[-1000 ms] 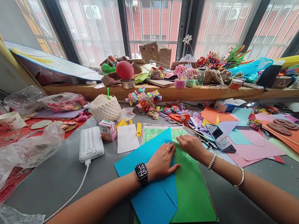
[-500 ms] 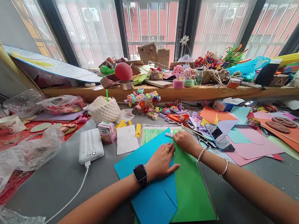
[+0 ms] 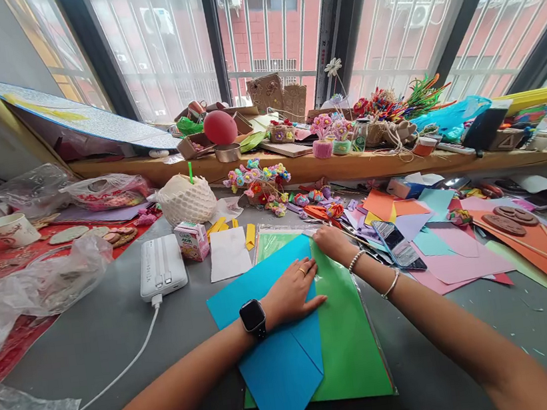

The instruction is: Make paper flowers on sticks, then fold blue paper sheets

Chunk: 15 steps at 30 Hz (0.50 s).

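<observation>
A folded sheet of blue paper point(image 3: 263, 280) lies over a green pack of paper point(image 3: 354, 335) in a clear sleeve. My left hand point(image 3: 292, 291) rests flat on the blue sheet near its right edge, fingers stretched out, with a ring and a black watch on that arm. At the sheet's top corner, my right hand point(image 3: 331, 243) is closed in a pinch on a thin pale strip point(image 3: 309, 232). Only the strip's tip shows; the fingers hide the rest. The sheet's lower part shows diagonal fold edges and overhangs the front of the pack.
A white power bank point(image 3: 161, 267) with a cable, a small juice carton point(image 3: 191, 241) and a white card point(image 3: 228, 254) lie left. On the right are a phone point(image 3: 400, 245), coloured paper pieces point(image 3: 462, 257) and scissors partly behind my right wrist. Crafts crowd the wooden sill point(image 3: 248, 168).
My right hand has shifted slightly up and left along the sheet's top corner, and less of the pale strip shows. My left hand stays flat on the paper. The view has moved slightly.
</observation>
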### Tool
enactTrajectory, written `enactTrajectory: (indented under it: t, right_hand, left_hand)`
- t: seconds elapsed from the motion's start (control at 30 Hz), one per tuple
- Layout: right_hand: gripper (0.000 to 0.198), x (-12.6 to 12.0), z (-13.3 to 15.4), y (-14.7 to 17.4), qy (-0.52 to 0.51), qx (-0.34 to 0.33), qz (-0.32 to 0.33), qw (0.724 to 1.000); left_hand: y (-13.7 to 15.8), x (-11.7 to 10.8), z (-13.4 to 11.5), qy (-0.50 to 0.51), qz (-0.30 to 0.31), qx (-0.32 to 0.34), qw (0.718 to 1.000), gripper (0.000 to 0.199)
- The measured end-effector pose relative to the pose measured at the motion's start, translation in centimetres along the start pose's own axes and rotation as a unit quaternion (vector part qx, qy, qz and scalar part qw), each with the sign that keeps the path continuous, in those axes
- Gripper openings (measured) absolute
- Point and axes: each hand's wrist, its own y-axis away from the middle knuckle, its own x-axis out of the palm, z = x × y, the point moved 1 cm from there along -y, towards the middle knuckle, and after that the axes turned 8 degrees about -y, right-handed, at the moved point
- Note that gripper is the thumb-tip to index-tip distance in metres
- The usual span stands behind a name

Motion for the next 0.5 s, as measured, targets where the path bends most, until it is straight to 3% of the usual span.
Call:
enactTrajectory:
  t: [0.17,0.27,0.33,0.5]
  right_hand:
    - [0.022,0.3,0.1,-0.1,-0.009,0.037,-0.012,0.999]
    - [0.024,0.7,0.6,0.1,-0.015,0.077,-0.036,0.996]
    - [0.024,1.1,0.9,0.3,-0.019,0.107,-0.056,0.992]
    - [0.025,1.8,0.8,0.6,-0.043,0.156,-0.091,0.983]
  left_hand:
    - [-0.5,-1.1,1.0,0.047,0.014,-0.024,0.998,0.047]
    - [-1.3,-2.5,3.1,0.026,0.02,-0.13,0.991,0.043]
    - [-1.8,-3.4,4.6,-0.007,0.063,-0.206,0.977,0.042]
    - [-2.3,-4.5,7.3,0.01,0.132,-0.287,0.949,0.057]
